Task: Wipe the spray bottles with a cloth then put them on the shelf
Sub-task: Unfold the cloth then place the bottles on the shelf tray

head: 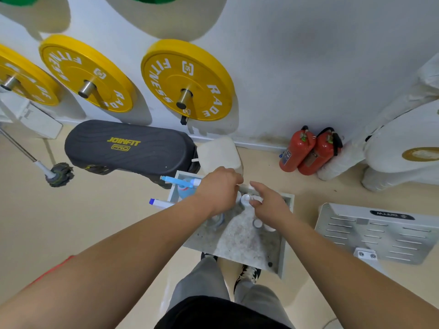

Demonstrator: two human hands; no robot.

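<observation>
Your left hand (pixel 219 187) and right hand (pixel 268 201) meet over the rear of the grey speckled open-topped shelf (pixel 282 257). The white-capped spray bottle (pixel 245 199) stands upright between them, nearer your right thumb. Whether either hand grips it cannot be told. A translucent blue spray bottle (pixel 186 189) occupies the shelf's left rear corner; the shelf's front offers room.

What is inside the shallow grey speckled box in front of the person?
A blue spray bottle in the far left corner, a white bottle top between the left hand and right hand, small white caps at right. Both hands cover whatever lies beneath them.
</observation>
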